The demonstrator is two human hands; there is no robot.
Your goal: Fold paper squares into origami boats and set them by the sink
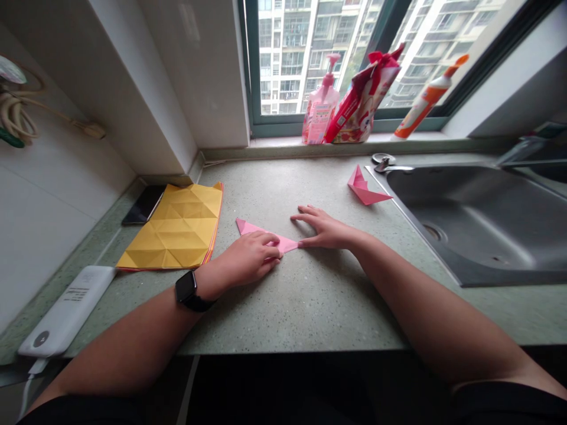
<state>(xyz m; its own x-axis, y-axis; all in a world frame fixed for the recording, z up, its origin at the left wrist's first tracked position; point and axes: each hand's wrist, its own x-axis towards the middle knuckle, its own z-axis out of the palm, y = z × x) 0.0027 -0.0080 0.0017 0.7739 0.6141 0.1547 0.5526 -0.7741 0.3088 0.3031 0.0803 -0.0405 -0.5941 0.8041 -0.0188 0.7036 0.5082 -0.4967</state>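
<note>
A pink folded paper (291, 245) lies on the counter, a long narrow shape with one pointed end to the left and one to the right. My left hand (250, 257), with a black watch on its wrist, rests over the paper's middle, fingers curled and holding it down. Part of the paper is hidden beneath those fingers. At the right tip, the thumb of my right hand (325, 229) touches or nearly touches the paper. Its other fingers are spread above the counter. A finished-looking pink paper boat (364, 190) sits farther back, beside the sink.
Creased yellow paper (179, 227) lies on a stack of sheets at left, next to a dark phone (142, 205). Nearer stands a white power bank (68, 310) with a cable. A steel sink (478, 218) is at right. A pump bottle (321, 109) and red bag (367, 97) line the windowsill.
</note>
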